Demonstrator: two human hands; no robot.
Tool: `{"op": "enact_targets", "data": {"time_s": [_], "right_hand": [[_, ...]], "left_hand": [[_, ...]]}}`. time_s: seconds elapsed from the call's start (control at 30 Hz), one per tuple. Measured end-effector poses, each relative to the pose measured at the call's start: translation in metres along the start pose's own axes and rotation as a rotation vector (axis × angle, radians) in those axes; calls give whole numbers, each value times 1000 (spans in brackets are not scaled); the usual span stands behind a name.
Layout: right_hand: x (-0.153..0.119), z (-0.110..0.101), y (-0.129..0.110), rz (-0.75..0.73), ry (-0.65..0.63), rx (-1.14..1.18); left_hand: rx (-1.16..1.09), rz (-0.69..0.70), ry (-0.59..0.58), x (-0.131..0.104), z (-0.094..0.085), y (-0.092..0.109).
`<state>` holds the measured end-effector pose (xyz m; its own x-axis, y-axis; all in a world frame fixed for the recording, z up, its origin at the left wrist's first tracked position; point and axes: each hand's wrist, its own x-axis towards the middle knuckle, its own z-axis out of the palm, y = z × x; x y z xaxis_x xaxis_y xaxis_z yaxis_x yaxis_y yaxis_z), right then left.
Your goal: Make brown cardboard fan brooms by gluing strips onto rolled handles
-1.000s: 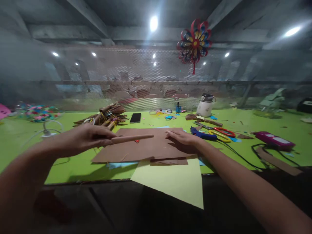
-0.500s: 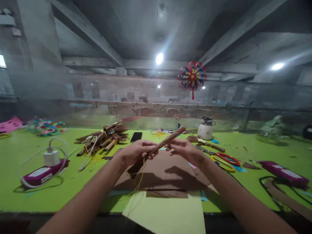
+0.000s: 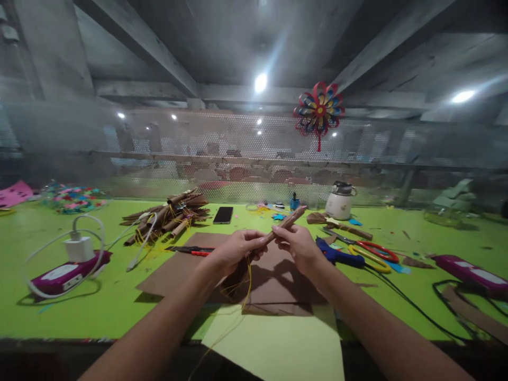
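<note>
A rolled brown paper tube (image 3: 291,219) slants up to the right between my hands, above brown paper sheets (image 3: 170,272). My left hand (image 3: 238,251) grips its lower part, where yellow string (image 3: 249,283) hangs down. Around the upper part, the fingers of my right hand (image 3: 296,246) are closed. The tube's lower end is partly hidden behind my left hand. A pale yellow sheet (image 3: 278,344) lies under the brown paper and hangs over the table's front edge.
Rolled brown pieces (image 3: 174,217) are piled at the left, beside a phone (image 3: 223,215). To the right are a blue glue gun (image 3: 341,255), scissors (image 3: 373,251) and a white bottle (image 3: 339,202). Purple power strips (image 3: 65,275) lie on both sides.
My right hand has closed on the tube, its fingers earlier looser beside it. The view has shifted, showing the glue gun and a red-handled tool more fully.
</note>
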<state>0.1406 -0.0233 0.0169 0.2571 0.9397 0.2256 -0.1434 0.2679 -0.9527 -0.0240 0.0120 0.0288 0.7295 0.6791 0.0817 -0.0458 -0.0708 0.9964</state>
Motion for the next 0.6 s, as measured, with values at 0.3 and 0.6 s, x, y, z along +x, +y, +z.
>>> {"op": "enact_targets", "data": {"time_s": [0.3,0.6], "right_hand": [[0,-8,-5,19,62,127],[5,-18,-13,57,157,225]], "left_hand": [[-5,26,6,2,5,-6],[39,1,-23,-3,1,-3]]}}
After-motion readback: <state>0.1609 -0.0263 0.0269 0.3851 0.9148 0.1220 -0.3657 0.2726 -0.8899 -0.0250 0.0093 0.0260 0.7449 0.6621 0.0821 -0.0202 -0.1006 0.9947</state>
